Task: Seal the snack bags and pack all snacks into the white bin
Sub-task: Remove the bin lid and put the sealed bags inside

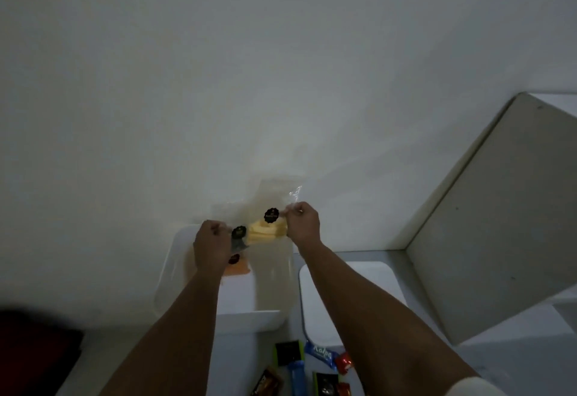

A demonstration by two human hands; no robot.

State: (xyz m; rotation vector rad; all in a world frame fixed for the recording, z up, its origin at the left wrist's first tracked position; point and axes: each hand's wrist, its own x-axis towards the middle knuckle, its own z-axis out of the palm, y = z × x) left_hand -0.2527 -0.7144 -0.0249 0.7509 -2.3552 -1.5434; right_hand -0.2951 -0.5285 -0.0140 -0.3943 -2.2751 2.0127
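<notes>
Both hands are up over the white bin, centre of frame, holding a clear snack bag with yellow snacks and a round black sticker on it. Left hand pinches the bag's left edge, fingers curled round it; right hand pinches the right edge near the top, fingers curled too. The bag is stretched between them above the bin's far end. A second black sticker shows by the left fingers; can't tell if it belongs to this bag or another. An orange bag lies inside the bin under the left hand.

The step looks like sealing: closing the bag's top strip. To do it well, keep the top edge taut between both pinches, line up the two lips, then run the fingers along the strip end to end and press out air first. Light is dim and the plastic is clear, so whether the seal is closed can't be read.

The bin lid lies right of the bin. Loose wrapped snacks sit at bottom centre: blue bar, red candy, dark packet. None is in the bin yet, so packing is still early.
</notes>
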